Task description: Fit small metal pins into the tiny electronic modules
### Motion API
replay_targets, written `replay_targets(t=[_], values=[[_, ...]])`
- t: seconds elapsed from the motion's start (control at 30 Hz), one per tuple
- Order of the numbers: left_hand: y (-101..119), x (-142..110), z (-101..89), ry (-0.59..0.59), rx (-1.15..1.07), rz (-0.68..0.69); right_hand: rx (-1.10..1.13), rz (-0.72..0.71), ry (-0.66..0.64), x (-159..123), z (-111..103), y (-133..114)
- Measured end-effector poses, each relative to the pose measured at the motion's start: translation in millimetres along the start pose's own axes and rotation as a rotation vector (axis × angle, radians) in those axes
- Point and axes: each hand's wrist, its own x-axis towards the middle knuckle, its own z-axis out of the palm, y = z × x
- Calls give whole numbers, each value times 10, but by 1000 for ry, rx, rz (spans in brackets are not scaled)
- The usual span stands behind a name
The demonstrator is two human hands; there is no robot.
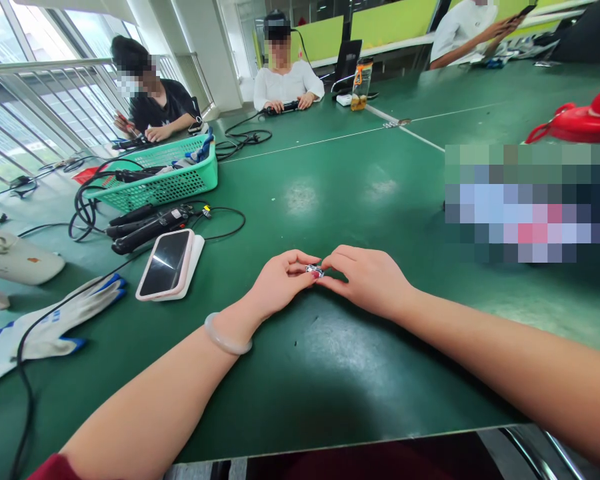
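Between my two hands, just above the green table (280,360), is a small shiny silvery piece (314,270); it is too small to tell its kind. My left hand (280,283), with a pale bangle on its wrist, pinches the piece between thumb and fingers. From the other side, my right hand (370,277) has its thumb and index finger closed at the right end of the piece. Fingers hide parts of it. To the left of my left hand, a phone (165,263) lies face up on a white flat object (195,267).
A green basket (165,187) holds gloves and black tools. Black handheld tools (150,227) with cables lie before it. A white-blue glove (55,323) lies at left, a red object (585,120) at right. A bottle (361,85) stands far back. Several people sit around the table.
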Motion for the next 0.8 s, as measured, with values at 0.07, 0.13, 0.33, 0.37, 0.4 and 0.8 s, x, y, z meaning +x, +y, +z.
replay_targets(t=[0.07, 0.13, 0.33, 0.37, 0.4, 0.8], values=[[20, -8, 21, 7, -58, -22, -32, -20, 7, 1, 4, -5], [36, -16, 32, -4, -143, -34, -51, -25, 20, 5, 5, -11], [50, -32, 8, -65, -345, -80, -69, -26, 77, 25, 27, -32], [52, -33, 2, -71, -345, -84, -68, -31, 83, 26, 33, -35], [55, -34, -6, -74, -338, -84, -63, -36, 85, 27, 40, -37], [96, 24, -756, 568, 1195, 75, 75, 241, -104, 11, -11, 133]])
